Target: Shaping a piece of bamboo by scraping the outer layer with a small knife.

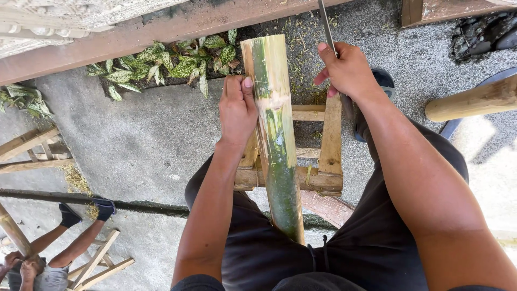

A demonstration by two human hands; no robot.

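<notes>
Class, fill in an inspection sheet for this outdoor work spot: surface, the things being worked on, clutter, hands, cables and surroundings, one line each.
Surface: grey concrete ground, strewn with fine shavings.
Job's things: green bamboo pole, partly stripped pale, lying on a wooden stand and running toward the person's lap; thin metal blade.
Clutter: shavings pile; another wooden frame.
Hands: left hand grips the pole's side; right hand fingers closed around the blade.
Cables: nothing seen.
Surroundings: spotted-leaf plants along a wooden beam; second pale pole; another person at lower left.
</notes>
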